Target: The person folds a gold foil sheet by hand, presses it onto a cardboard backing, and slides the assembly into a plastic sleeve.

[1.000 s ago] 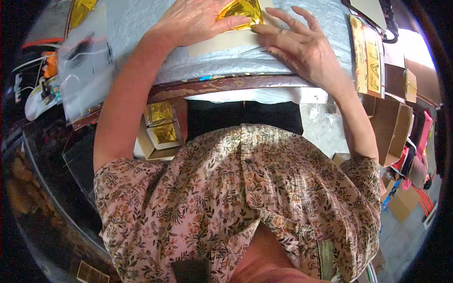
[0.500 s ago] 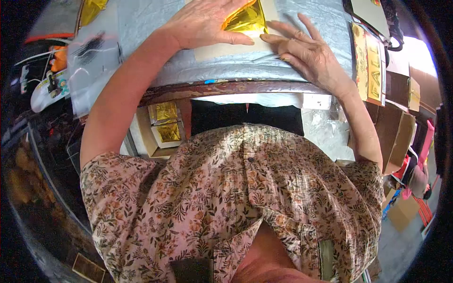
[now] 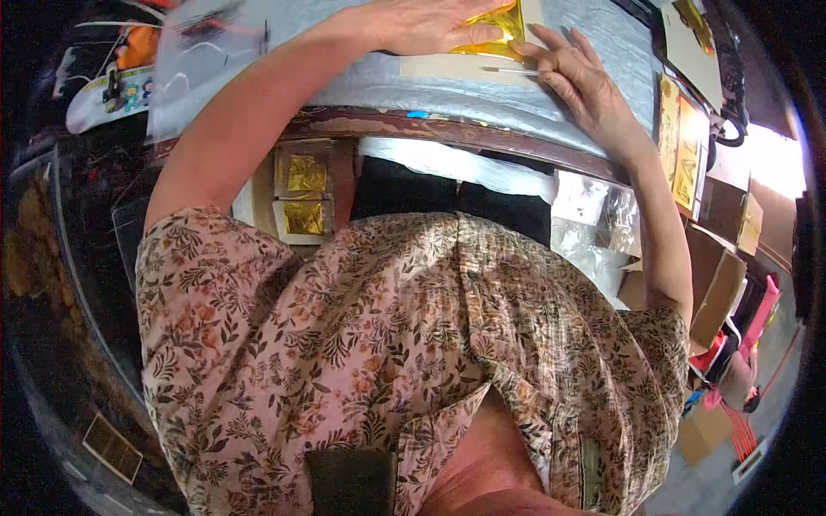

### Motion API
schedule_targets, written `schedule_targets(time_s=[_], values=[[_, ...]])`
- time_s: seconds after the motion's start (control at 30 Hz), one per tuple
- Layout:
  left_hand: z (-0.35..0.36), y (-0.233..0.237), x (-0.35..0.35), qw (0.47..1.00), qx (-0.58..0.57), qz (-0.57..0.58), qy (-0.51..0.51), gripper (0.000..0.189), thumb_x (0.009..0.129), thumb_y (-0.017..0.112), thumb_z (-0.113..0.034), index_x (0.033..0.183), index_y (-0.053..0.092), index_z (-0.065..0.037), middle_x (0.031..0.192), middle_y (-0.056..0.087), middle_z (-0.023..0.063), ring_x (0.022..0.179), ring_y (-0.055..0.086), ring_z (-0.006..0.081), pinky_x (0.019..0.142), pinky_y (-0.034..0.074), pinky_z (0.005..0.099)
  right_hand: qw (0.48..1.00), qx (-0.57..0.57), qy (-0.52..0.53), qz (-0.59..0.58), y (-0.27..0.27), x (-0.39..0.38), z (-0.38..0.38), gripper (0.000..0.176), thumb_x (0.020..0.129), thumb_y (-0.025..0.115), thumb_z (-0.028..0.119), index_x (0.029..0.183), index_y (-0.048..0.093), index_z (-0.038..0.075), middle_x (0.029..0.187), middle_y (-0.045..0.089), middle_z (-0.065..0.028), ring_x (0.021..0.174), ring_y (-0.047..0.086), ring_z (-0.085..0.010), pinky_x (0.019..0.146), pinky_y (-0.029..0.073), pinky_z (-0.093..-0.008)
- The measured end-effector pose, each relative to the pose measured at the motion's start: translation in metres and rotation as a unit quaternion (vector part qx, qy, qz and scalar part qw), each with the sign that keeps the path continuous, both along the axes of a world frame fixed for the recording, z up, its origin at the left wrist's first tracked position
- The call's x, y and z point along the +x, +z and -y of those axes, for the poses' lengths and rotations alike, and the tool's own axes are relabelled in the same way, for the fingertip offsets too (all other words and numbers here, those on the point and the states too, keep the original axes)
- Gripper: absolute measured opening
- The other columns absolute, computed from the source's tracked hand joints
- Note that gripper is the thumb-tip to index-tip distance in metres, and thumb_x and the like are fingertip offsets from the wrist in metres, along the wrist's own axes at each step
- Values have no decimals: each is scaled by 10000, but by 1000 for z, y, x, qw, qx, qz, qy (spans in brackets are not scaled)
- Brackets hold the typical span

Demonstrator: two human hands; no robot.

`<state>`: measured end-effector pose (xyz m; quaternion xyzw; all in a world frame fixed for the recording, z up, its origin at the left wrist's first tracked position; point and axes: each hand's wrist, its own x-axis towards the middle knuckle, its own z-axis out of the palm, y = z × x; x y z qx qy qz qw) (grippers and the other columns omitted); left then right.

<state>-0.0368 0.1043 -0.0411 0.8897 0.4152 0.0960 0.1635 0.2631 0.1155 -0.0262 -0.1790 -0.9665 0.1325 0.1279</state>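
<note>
A shiny gold foil sheet [image 3: 506, 26] lies on a cream-coloured sheet [image 3: 430, 67] at the top of the view. My left hand [image 3: 434, 26] rests flat over the foil's left part, fingers stretched out; the fingertips run near the upper edge of the view. At the foil's lower right corner, the fingers of my right hand [image 3: 578, 79] touch or nearly touch it. That hand is closed on a thin white stick [image 3: 514, 70] with a darker tip, pointing left over the cream sheet. I cannot make out exactly what the stick is.
Pale blue plastic [image 3: 344, 90] covers the table, whose worn wooden edge [image 3: 387, 123] runs before me. Below it, a box holds gold foil pieces [image 3: 305, 217]. A yellow sign [image 3: 686, 159] stands right, near cardboard boxes [image 3: 716, 292]. Clear plastic [image 3: 202, 69] lies left.
Both hands and the foil appear further right and slightly higher in view as the camera shifts. My left hand has slid over more of the foil; the thin stick shows more clearly.
</note>
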Motion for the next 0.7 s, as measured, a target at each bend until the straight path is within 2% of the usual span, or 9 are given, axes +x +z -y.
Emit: schedule_targets(time_s=[0.17, 0.33, 0.37, 0.4, 0.47, 0.5, 0.57, 0.6, 0.7], values=[[-2, -1, 7, 1000, -4, 10, -8, 876, 1050, 375, -629, 1647, 178, -18, 1717, 124, 227, 1598, 98, 366, 1293, 78, 481, 1000, 7, 6, 10, -4, 11, -1, 142, 1061, 552, 213, 1056, 565, 71, 1455, 626, -42, 1505, 406, -292, 1299, 165, -530], [3, 4, 10, 997, 13, -74, 16, 903, 1035, 389, -661, 1659, 158, -50, 1723, 110, 211, 1602, 84, 353, 1297, 75, 476, 1000, 15, -3, 13, -7, 11, 1, 161, 1059, 556, 233, 1026, 556, 75, 1462, 622, -43, 1507, 400, -297, 1294, 158, -550], [13, 33, 19, 993, -16, -112, 28, 824, 1066, 358, -604, 1660, 174, -63, 1727, 120, 191, 1604, 88, 337, 1301, 75, 466, 1000, 3, -3, 12, -8, 11, 0, 165, 1060, 556, 238, 1025, 552, 76, 1458, 624, -45, 1507, 400, -294, 1293, 155, -554], [8, 25, 18, 993, -7, -112, 25, 824, 1066, 358, -604, 1660, 174, -63, 1727, 120, 191, 1604, 88, 337, 1301, 75, 466, 1000, -10, 1, 9, -6, 11, 1, 170, 1066, 544, 241, 1028, 550, 76, 1460, 621, -62, 1512, 396, -291, 1289, 155, -554], [6, -16, 11, 984, 175, -11, 22, 788, 1019, 471, -640, 1603, 372, -120, 1686, 307, 114, 1561, 274, 298, 1288, 216, 462, 996, -86, -5, -12, 0, 11, 2, 151, 1076, 527, 210, 1069, 565, 65, 1454, 618, -101, 1502, 408, -307, 1287, 146, -548], [6, -23, 13, 982, 183, -16, 36, 836, 997, 475, -682, 1603, 368, -115, 1682, 310, 122, 1557, 280, 296, 1290, 209, 462, 990, -141, -14, -28, 4, 13, 1, 163, 1086, 507, 187, 1110, 582, 44, 1459, 608, -128, 1490, 427, -301, 1272, 211, -491], [7, -18, 13, 986, 163, -11, 39, 839, 994, 496, -667, 1623, 324, -140, 1696, 278, 108, 1568, 251, 285, 1300, 176, 456, 945, -292, -87, -119, 25, 7, 6, 193, 1097, 489, 173, 1127, 601, 19, 1391, 647, -137, 1393, 528, -255, 1193, 354, -420], [7, -17, 13, 990, 135, -9, 39, 848, 991, 517, -653, 1644, 281, -165, 1710, 246, 94, 1579, 222, 274, 1310, 143, 451, 917, -348, -180, -69, 37, 9, 3, 222, 1105, 494, 184, 1134, 620, 4, 1226, 725, -109, 1161, 648, -187, 1021, 487, -338], [6, -20, 13, 991, 127, 2, 37, 856, 986, 519, -660, 1644, 279, -167, 1710, 246, 93, 1578, 225, 279, 1310, 145, 456, 937, -275, -191, -101, 39, 13, -15, 255, 1089, 566, 206, 1104, 681, -21, 886, 724, -28, 791, 634, -91, 745, 519, -250]])
